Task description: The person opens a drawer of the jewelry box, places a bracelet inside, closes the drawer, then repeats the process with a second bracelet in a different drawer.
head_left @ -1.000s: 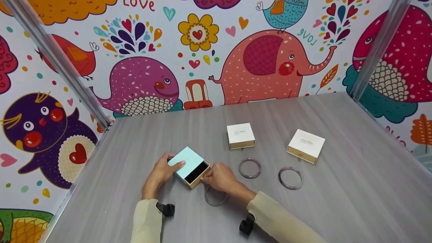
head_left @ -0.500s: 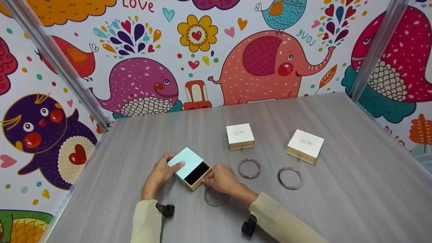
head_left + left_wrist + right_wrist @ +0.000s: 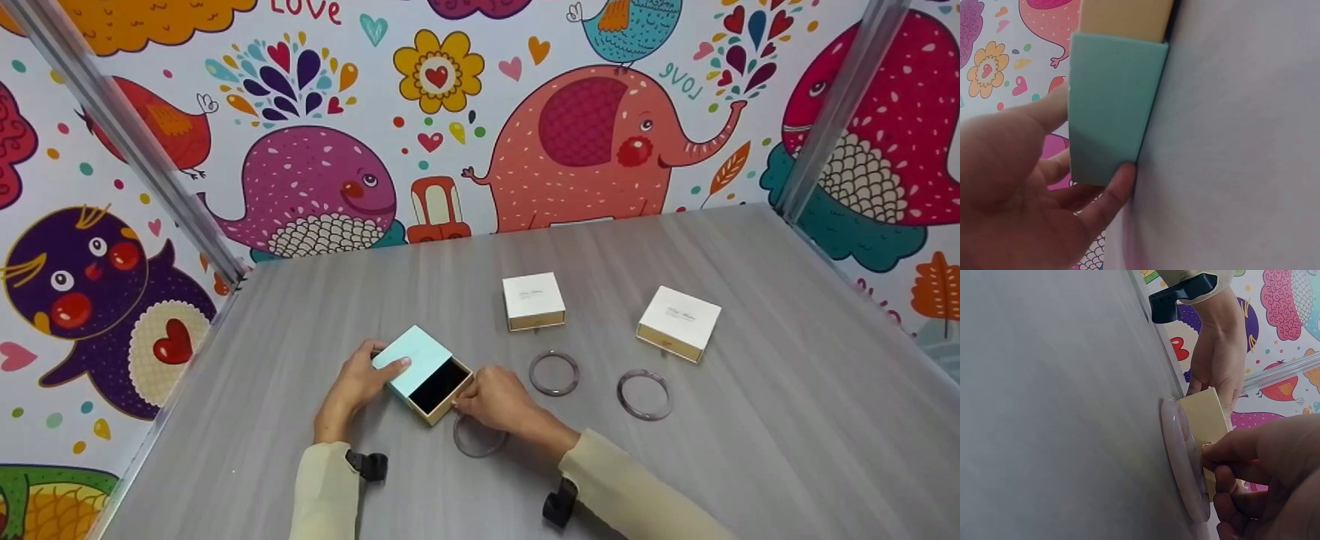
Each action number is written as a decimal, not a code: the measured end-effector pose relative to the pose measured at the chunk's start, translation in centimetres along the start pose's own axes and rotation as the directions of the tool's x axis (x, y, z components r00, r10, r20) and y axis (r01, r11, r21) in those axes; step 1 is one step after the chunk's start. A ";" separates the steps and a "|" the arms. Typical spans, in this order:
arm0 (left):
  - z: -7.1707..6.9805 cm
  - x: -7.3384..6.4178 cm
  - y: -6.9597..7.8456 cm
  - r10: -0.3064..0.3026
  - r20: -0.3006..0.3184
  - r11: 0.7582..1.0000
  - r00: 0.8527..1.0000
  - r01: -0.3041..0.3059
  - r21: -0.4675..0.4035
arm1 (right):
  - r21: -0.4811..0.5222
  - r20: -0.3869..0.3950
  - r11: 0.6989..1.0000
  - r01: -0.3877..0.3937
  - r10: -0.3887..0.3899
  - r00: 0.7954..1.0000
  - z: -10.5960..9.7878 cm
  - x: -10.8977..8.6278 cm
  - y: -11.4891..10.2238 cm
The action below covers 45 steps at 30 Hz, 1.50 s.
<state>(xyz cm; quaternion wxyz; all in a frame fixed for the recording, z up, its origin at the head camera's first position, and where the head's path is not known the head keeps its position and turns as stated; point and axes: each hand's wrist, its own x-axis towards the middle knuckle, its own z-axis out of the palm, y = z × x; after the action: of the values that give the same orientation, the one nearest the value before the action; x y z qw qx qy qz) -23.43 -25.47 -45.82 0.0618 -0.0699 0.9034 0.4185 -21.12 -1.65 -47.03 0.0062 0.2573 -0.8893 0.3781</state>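
Note:
My left hand (image 3: 358, 381) grips a turquoise drawer box (image 3: 414, 361), its thumb on the top and its fingers at the far side. The cream drawer (image 3: 1204, 416) sticks partly out of the turquoise sleeve (image 3: 1114, 107), and its dark lining (image 3: 439, 385) shows. My right hand (image 3: 495, 397) pinches the small pull tab on the drawer's front, largely hidden by the fingertips. Just below that hand, a translucent bangle (image 3: 1179, 461) lies on the table, partly covered by the hand in the head view.
Two more bangles, a middle one (image 3: 555, 394) and a right one (image 3: 622, 397), lie on the grey table (image 3: 750, 450). Behind them stand two closed white boxes, one nearer the middle (image 3: 534, 294) and one farther right (image 3: 682, 316). A patterned wall (image 3: 450, 157) borders the back.
The drawer has slid a little farther out of the sleeve as my right hand moved slightly right and toward me. My left hand has stayed in place on the box.

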 end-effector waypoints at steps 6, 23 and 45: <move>0.0 0.0 0.0 0.006 0.001 1.000 1.000 -0.006 -0.003 | 0.016 0.003 1.000 0.007 -0.007 1.000 -0.2 -0.3 0.1; -0.1 0.0 0.0 -0.008 -0.006 1.000 1.000 0.008 -0.010 | 0.021 0.008 1.000 0.006 -0.006 1.000 -0.3 -0.7 0.4; 0.0 -0.1 0.1 -0.003 0.003 1.000 1.000 0.003 -0.022 | 0.042 0.060 0.999 0.009 -0.011 0.998 -1.2 -1.1 0.3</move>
<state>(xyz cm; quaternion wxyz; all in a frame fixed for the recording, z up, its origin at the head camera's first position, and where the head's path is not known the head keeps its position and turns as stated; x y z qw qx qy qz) -23.37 -25.38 -45.77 0.0629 -0.0714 0.8986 0.4283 -20.50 -0.18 -46.59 -0.0243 0.2732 -0.8796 0.3887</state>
